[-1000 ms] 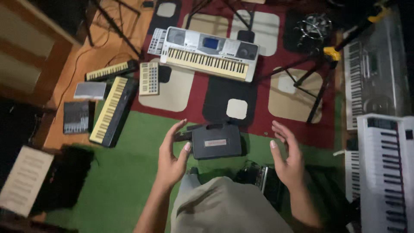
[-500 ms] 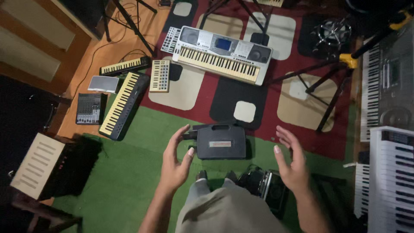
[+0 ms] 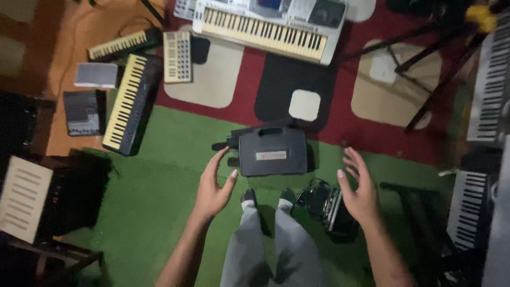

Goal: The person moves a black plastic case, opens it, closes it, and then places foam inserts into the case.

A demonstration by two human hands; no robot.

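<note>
A dark grey plastic carry case [image 3: 272, 151] with a handle and a small label lies on the green carpet [image 3: 159, 186] just ahead of my feet. My left hand [image 3: 214, 187] hangs open above the carpet at the case's left side, fingers spread, holding nothing. My right hand [image 3: 359, 188] is open too, to the right of the case and above a small black device [image 3: 332, 207] with cables. Neither hand touches the case.
A large silver keyboard [image 3: 265, 26] lies at the top on a red patterned rug [image 3: 249, 79]. A black keyboard [image 3: 129, 103] and smaller controllers lie at left. More keyboards on stands line the right edge [image 3: 486, 90]. A music sheet [image 3: 21, 196] rests at lower left.
The view has dropped closer to the floor, so the case and hands look bigger. Both hands have stayed open on either side of the case.
</note>
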